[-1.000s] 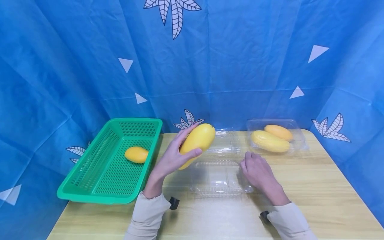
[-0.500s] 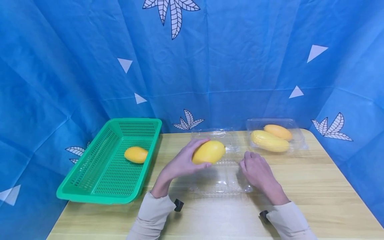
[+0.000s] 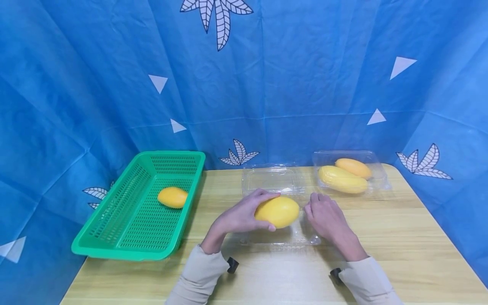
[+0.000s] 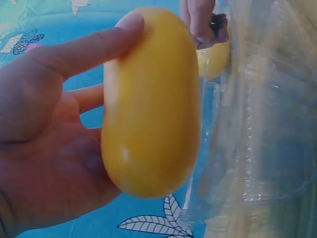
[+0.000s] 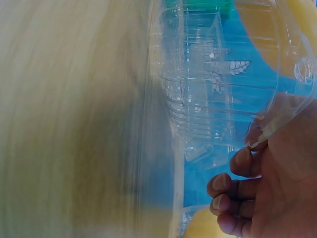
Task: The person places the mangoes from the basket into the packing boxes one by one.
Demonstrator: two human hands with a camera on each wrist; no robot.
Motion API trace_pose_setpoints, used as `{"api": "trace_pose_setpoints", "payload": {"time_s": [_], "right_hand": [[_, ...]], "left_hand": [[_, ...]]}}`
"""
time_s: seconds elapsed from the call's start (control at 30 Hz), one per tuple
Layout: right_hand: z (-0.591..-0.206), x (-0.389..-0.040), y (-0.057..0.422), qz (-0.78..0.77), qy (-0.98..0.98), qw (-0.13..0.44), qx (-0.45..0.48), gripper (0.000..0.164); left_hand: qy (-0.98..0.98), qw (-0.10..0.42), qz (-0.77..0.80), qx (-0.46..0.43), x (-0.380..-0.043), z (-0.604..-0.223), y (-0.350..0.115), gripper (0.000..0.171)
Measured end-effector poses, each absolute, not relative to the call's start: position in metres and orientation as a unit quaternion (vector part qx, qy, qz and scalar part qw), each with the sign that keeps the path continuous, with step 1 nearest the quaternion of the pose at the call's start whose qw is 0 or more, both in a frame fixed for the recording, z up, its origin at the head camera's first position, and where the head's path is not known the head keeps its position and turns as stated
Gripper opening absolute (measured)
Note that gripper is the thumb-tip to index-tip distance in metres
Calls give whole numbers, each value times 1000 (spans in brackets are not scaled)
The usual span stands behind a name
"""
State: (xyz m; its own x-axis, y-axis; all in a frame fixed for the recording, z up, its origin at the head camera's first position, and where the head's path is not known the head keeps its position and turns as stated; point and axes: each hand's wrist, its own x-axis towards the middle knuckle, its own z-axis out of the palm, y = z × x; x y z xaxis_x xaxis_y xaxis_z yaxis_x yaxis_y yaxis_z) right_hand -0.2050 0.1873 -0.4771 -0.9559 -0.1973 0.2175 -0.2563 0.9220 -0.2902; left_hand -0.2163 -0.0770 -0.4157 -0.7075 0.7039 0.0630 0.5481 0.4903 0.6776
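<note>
Just above an open clear clamshell (image 3: pixel 282 244), the left hand (image 3: pixel 245 215) grips a yellow mango (image 3: pixel 280 212) between thumb and fingers; the right hand (image 3: pixel 327 216) pinches the clamshell's edge.

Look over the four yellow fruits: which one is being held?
The fruit in the left grip, nearest the head view's middle. The others are not held: one fruit lies in the green basket, two fruits share the clear box at right.
</note>
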Motion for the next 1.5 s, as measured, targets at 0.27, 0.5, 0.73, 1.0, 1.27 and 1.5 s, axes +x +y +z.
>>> {"api": "trace_pose_setpoints", "payload": {"time_s": [0.27,0.5,0.73,1.0,1.27,1.5], "right_hand": [[-479,-205,188,159,-976,90,115,19],[-480,-206,188,160,-976,90,115,19],[-480,-206,188,164,-976,85,116,19],[-475,-202,191,185,-973,72,118,22],[-477,-197,193,162,-971,93,149,20],[-480,-198,195,152,-969,109,158,18]], "left_hand": [[852,154,315,389,-215,-426,-68,77],[848,195,296,394,-212,-436,-63,77],[856,198,279,387,-213,-446,-59,79],[863,198,269,380,-213,-445,-58,78],[861,204,267,382,-215,-445,-60,76],[862,199,270,381,-217,-446,-61,77]]}}
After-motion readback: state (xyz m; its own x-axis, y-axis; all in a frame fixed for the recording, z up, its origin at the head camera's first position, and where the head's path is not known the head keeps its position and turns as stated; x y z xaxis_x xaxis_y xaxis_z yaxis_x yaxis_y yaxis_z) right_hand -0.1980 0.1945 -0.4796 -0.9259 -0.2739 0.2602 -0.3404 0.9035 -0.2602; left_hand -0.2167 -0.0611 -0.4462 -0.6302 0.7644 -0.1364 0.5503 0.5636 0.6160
